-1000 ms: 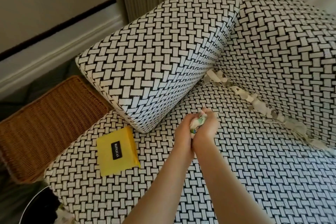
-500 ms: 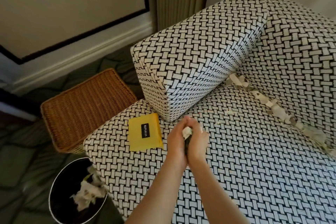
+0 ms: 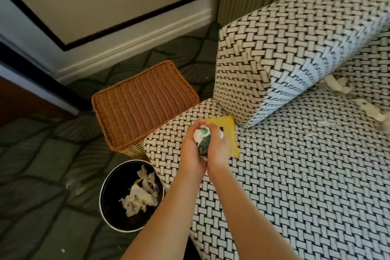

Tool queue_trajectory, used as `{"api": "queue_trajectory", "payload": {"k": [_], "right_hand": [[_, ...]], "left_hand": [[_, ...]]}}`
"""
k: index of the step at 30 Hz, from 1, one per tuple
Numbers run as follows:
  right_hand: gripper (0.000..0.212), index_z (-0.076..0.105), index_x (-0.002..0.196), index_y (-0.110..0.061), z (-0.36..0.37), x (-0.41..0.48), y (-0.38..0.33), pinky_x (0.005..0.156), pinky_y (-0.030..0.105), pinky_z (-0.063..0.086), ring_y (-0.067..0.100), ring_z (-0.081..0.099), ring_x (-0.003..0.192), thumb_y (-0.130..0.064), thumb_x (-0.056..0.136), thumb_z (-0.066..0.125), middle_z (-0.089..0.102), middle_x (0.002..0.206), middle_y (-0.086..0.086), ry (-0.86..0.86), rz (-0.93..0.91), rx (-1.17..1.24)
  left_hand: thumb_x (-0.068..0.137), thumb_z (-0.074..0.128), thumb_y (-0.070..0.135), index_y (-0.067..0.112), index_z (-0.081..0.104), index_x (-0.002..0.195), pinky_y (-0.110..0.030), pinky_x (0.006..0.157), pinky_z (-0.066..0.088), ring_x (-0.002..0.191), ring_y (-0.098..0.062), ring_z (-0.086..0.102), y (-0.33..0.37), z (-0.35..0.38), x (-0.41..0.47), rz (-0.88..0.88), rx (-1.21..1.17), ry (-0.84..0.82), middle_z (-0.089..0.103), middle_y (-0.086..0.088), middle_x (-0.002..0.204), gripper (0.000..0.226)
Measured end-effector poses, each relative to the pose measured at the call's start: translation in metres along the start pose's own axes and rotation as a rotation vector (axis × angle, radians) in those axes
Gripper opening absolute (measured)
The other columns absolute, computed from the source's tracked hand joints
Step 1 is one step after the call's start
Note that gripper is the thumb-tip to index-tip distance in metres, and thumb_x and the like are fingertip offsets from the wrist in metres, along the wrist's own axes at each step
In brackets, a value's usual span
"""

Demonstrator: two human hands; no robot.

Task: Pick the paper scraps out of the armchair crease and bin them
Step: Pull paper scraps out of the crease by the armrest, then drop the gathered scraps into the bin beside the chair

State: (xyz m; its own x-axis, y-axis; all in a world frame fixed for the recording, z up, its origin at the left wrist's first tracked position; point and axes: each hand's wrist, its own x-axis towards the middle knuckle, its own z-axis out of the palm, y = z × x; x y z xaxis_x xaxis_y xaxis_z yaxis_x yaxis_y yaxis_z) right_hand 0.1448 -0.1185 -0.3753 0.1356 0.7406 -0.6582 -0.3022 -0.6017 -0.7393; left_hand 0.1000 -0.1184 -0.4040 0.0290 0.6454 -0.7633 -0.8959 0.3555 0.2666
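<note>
- Filling the right half of the view, a black-and-white basket-weave armchair (image 3: 295, 186) shows its wide seat and one blocky armrest (image 3: 285, 48).
- Dark green patterned carpet (image 3: 42, 164) covers the floor on the left and runs up to a pale skirting board.
- A brown wicker basket (image 3: 143, 99) with a flat lid stands on the carpet just beside the seat's front corner.
- A round black bin (image 3: 101, 198) stands on the carpet just beside the seat's front edge, near the wicker basket. Crumpled paper (image 3: 140, 194) lies inside it.
- Two bare forearms reach in from the bottom edge. The left hand (image 3: 192, 152) and right hand (image 3: 219, 148) are pressed together over the seat's front corner, their fingers curled round a wad of paper scraps (image 3: 202, 139) clasped between them.
- A yellow card (image 3: 229, 126) lies flat on the seat, partly hidden behind the right hand.
- Pale loose scraps (image 3: 335, 84) lie along the crease at the back of the seat, at the far right, well apart from the hands.
</note>
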Motion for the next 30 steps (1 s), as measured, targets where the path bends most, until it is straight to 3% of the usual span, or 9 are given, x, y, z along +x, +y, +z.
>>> {"api": "queue_trajectory", "payload": {"k": [2,4,12,16,19,23,25,27,30], "right_hand": [[0.023,0.06,0.066,-0.019,0.027,-0.002,0.014,0.057,0.025,0.048,0.018,0.061,0.071,-0.021,0.088,0.054,0.065,0.074,0.004,-0.046,0.006,-0.025],[0.024,0.062,0.066,-0.018,0.051,-0.003,0.029,0.051,0.019,0.05,0.019,0.062,0.071,-0.017,0.089,0.052,0.064,0.071,0.002,-0.107,0.014,-0.027],[0.02,0.055,0.072,-0.014,0.13,-0.012,0.101,0.06,0.028,0.051,0.019,0.061,0.065,-0.021,0.091,0.051,0.062,0.072,0.008,-0.172,0.253,-0.058],[0.027,0.061,0.074,-0.012,0.152,-0.003,0.146,0.067,0.032,0.055,0.024,0.064,0.069,-0.025,0.092,0.047,0.066,0.076,0.011,-0.196,0.329,-0.14],[0.026,0.063,0.09,-0.008,0.158,0.006,0.179,0.07,0.034,0.055,0.025,0.065,0.076,-0.03,0.091,0.049,0.066,0.084,0.012,-0.193,0.382,-0.198],[0.031,0.061,0.106,-0.008,0.155,0.015,0.214,0.082,0.04,0.053,0.028,0.064,0.085,-0.032,0.091,0.049,0.066,0.092,0.013,-0.178,0.49,-0.226],[0.034,0.06,0.106,-0.011,0.152,0.015,0.231,0.088,0.042,0.05,0.029,0.062,0.086,-0.039,0.09,0.049,0.065,0.094,0.013,-0.161,0.568,-0.262],[0.045,0.057,0.117,-0.01,0.147,0.015,0.244,0.086,0.041,0.049,0.03,0.062,0.091,-0.044,0.088,0.05,0.065,0.104,0.014,-0.173,0.633,-0.256],[0.041,0.056,0.115,-0.008,0.14,0.012,0.25,0.071,0.036,0.048,0.027,0.061,0.084,-0.04,0.09,0.05,0.064,0.103,0.013,-0.143,0.662,-0.224]], "left_hand": [[0.089,0.051,0.032,0.018,0.07,0.068,-0.024,0.059,0.053,0.062,-0.014,0.067,0.025,-0.018,0.0,0.063,-0.011,-0.01,0.067,-0.001,0.065,0.032],[0.09,0.051,0.031,0.021,0.068,0.075,-0.029,0.065,0.051,0.064,-0.016,0.067,0.047,-0.038,-0.001,0.111,-0.026,0.022,0.068,-0.002,0.069,0.025],[0.085,0.06,0.032,0.018,0.069,0.081,-0.042,0.092,0.048,0.104,-0.03,0.061,0.113,-0.133,0.0,0.2,-0.06,0.198,0.066,-0.012,0.105,0.017],[0.081,0.065,0.031,0.013,0.066,0.089,-0.037,0.081,0.053,0.09,-0.027,0.065,0.132,-0.175,0.007,0.222,-0.014,0.316,0.067,-0.012,0.101,0.02],[0.082,0.064,0.027,0.011,0.069,0.1,-0.041,0.084,0.053,0.098,-0.03,0.065,0.136,-0.203,0.009,0.267,0.023,0.406,0.067,-0.014,0.109,0.024],[0.081,0.065,0.023,0.013,0.071,0.083,-0.037,0.078,0.056,0.082,-0.024,0.067,0.14,-0.231,0.008,0.246,0.181,0.545,0.071,-0.01,0.09,0.012],[0.078,0.068,0.025,0.017,0.07,0.074,-0.04,0.086,0.054,0.085,-0.022,0.066,0.141,-0.247,0.011,0.205,0.301,0.655,0.071,-0.006,0.088,0.009],[0.078,0.068,0.026,0.019,0.07,0.075,-0.038,0.085,0.054,0.089,-0.021,0.065,0.141,-0.258,0.011,0.147,0.372,0.721,0.071,-0.005,0.096,0.007],[0.089,0.054,0.022,0.019,0.069,0.103,-0.029,0.072,0.047,0.099,-0.021,0.058,0.138,-0.269,0.011,0.093,0.447,0.698,0.063,-0.005,0.115,0.021]]}}
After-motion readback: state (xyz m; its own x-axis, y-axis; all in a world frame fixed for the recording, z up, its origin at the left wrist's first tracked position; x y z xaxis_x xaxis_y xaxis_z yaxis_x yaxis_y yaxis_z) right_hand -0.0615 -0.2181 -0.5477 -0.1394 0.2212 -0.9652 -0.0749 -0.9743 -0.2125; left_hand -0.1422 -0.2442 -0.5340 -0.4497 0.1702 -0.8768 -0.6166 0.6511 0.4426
